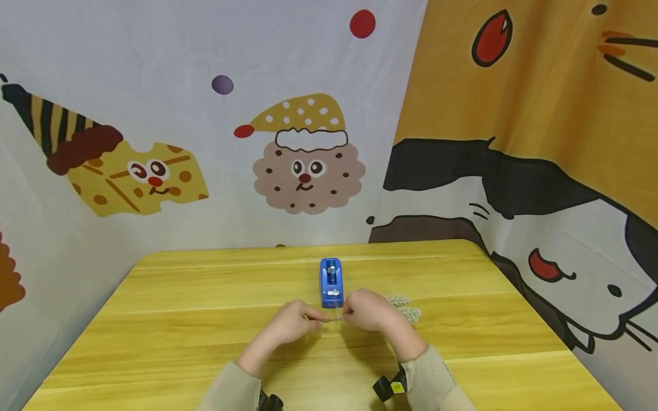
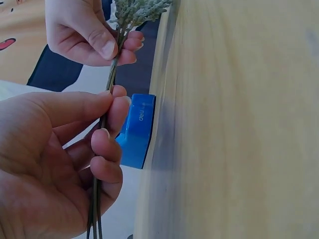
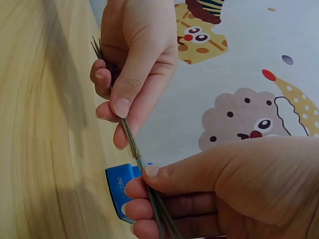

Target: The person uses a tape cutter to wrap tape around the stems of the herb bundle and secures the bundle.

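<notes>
A thin bundle of dried flower stems (image 1: 334,319) stretches between the two hands above the table. My left hand (image 1: 295,322) pinches the lower stems between thumb and fingers, their cut ends poking out past the palm in the left wrist view. Closer to the pale green flower heads (image 2: 139,11), my right hand (image 1: 371,311) grips the same bundle. Just beyond the hands stands a blue tape dispenser (image 1: 331,283). What looks like a short piece of clear tape (image 3: 139,160) touches the stems in the gap between the hands.
The wooden table (image 1: 180,319) has light yellow grain, and its far edge meets a cartoon-printed cloth backdrop (image 1: 195,45). Cloth also hangs along both sides. A dark wrist camera (image 1: 389,387) sits under the right sleeve.
</notes>
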Motion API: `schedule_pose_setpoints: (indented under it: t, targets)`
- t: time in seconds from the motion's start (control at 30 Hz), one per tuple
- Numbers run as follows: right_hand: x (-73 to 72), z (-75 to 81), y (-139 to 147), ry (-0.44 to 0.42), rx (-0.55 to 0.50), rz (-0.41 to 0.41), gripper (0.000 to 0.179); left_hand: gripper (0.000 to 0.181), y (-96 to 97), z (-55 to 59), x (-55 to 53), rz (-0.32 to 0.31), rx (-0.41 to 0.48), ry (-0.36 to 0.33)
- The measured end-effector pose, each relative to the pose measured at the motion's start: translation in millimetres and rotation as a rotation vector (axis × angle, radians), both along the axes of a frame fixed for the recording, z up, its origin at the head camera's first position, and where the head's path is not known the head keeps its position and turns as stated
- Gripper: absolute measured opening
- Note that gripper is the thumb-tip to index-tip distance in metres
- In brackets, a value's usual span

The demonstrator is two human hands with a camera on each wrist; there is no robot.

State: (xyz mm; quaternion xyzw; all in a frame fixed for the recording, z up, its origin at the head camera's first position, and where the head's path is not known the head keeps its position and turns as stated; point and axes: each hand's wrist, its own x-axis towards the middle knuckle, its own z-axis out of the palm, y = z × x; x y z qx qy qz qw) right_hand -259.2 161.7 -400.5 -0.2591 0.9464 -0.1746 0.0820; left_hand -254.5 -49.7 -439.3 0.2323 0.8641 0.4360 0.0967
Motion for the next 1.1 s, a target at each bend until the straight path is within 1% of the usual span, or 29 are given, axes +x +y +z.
schedule_pose_setpoints:
  t: [0.17, 0.43, 0.73, 0.93, 1.1]
  targets:
    - [-0.2, -1.7, -0.2, 0.039, 0.006, 0.002, 0.011, 0.015, -0.2, 0.2, -0.2, -0.017, -0.004, 0.006]
    - [-1.4, -3.4, -0.4, 0.075, -0.001, 0.001, 0.011, 0.021, -1.1, 0.9, -1.2, -0.017, 0.005, -0.028]
    - [-3.4, -7.2, -2.3, 0.104, 0.025, -0.021, 0.01, 0.022, -1.4, 1.3, -0.6, -0.019, 0.011, -0.052]
    - [-4.9, -10.0, -2.9, 0.132, 0.024, -0.01, 0.011, 0.022, -2.2, -0.9, -2.7, -0.016, 0.008, -0.049]
    - [-6.3, -10.0, -3.7, 0.128, 0.013, -0.013, 0.013, 0.022, -3.1, -0.9, -3.4, -0.008, 0.001, -0.039]
